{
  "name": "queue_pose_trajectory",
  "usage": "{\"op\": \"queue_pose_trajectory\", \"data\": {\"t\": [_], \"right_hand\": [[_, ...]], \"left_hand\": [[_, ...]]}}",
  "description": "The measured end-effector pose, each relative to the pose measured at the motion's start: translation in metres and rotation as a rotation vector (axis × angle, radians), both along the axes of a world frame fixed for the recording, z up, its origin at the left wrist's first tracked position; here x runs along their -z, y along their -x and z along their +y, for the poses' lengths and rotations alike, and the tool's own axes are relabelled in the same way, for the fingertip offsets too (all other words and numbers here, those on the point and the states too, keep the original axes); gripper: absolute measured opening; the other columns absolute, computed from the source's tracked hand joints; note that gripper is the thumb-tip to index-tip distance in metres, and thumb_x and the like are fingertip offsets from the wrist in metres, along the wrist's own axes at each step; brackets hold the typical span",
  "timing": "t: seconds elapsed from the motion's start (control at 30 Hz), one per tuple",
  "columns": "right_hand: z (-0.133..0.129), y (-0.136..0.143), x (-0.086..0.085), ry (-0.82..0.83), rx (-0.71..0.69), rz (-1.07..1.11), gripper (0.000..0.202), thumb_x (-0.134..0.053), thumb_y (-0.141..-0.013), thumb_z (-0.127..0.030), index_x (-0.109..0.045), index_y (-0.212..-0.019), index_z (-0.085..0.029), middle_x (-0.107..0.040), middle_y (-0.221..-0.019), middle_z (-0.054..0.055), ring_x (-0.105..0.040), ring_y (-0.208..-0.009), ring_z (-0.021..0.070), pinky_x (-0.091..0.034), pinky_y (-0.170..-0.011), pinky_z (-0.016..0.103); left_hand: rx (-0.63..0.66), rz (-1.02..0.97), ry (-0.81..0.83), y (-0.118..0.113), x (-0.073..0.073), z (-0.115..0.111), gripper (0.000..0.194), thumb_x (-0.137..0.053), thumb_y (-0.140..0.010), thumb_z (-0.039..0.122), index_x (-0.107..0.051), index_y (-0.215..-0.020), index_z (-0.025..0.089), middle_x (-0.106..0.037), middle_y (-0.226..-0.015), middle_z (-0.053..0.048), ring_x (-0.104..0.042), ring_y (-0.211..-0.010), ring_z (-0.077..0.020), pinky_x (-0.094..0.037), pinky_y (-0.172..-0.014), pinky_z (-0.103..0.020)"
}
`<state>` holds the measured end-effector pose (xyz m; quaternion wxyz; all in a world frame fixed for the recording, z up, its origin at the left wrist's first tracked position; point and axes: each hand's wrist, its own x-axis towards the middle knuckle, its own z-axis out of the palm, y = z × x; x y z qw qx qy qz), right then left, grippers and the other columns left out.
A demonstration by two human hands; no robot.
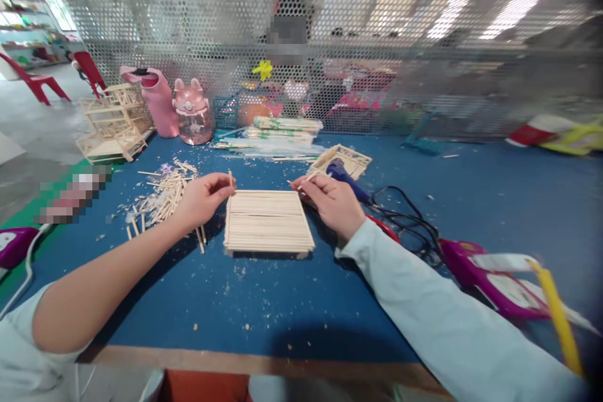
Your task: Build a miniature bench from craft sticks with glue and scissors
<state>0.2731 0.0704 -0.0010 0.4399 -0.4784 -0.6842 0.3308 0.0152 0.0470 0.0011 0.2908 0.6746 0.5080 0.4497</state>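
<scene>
A flat panel of wooden sticks (266, 221) lies on the blue table (188, 301) in front of me. At its far left corner my left hand (203, 200) pinches a short wooden stick (230, 178) that stands upright. My right hand (336, 202), by the far right corner, has thumb and fingers closed on a thin wooden stick (307, 179). Just behind that hand is a blue glue gun (347, 179), partly hidden. It rests by a small stick frame (360, 162).
A pile of loose sticks (174, 191) lies left of the panel. Packs of sticks (285, 127), a pink bottle (160, 103) and a clear pink-lidded bottle (193, 119) stand along the mesh screen. A stick model (110, 122) is far left; black cable (414, 226) and purple power strip (499, 286) are right.
</scene>
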Motion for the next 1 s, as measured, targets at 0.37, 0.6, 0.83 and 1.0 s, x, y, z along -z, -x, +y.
{"op": "queue_pose_trajectory", "data": {"t": [0.37, 0.6, 0.83, 1.0], "right_hand": [[0.005, 0.006, -0.005, -0.109, -0.046, -0.286, 0.031, -0.048, -0.08, -0.039, -0.069, -0.077, -0.016, -0.071, -0.076, 0.005, -0.062, -0.073, 0.0199, -0.044, -0.069, 0.031], [0.003, 0.011, 0.004, 0.047, -0.013, -0.007, 0.032, -0.054, -0.074, -0.042, -0.069, -0.078, -0.015, -0.07, -0.075, 0.005, -0.06, -0.071, 0.0181, -0.046, -0.068, 0.03], [0.009, 0.012, 0.014, 0.066, -0.02, 0.086, 0.041, -0.058, -0.069, -0.053, -0.069, -0.08, -0.015, -0.069, -0.075, 0.004, -0.06, -0.069, 0.0173, -0.047, -0.068, 0.031], [0.011, 0.01, 0.015, 0.093, -0.033, 0.112, 0.041, -0.061, -0.067, -0.053, -0.07, -0.08, -0.016, -0.069, -0.076, 0.004, -0.06, -0.071, 0.017, -0.047, -0.068, 0.03]], "left_hand": [[-0.108, -0.089, 0.049, -0.003, 0.002, -0.003, 0.018, -0.063, -0.071, 0.028, -0.07, -0.085, 0.019, -0.073, -0.089, -0.006, -0.066, -0.082, -0.0189, -0.048, -0.082, -0.033], [-0.129, -0.086, 0.085, -0.004, -0.004, -0.003, 0.024, -0.065, -0.068, 0.026, -0.071, -0.089, 0.016, -0.074, -0.091, -0.008, -0.067, -0.084, -0.021, -0.048, -0.085, -0.037], [-0.093, 0.081, 0.045, 0.001, -0.002, 0.001, 0.044, -0.058, -0.074, 0.028, -0.063, -0.114, 0.011, -0.073, -0.092, -0.01, -0.066, -0.081, -0.0194, -0.048, -0.082, -0.034], [-0.039, 0.167, -0.132, 0.003, 0.004, 0.003, 0.064, -0.054, -0.077, 0.023, -0.038, -0.139, 0.016, -0.072, -0.086, -0.005, -0.064, -0.073, -0.015, -0.048, -0.075, -0.029]]}}
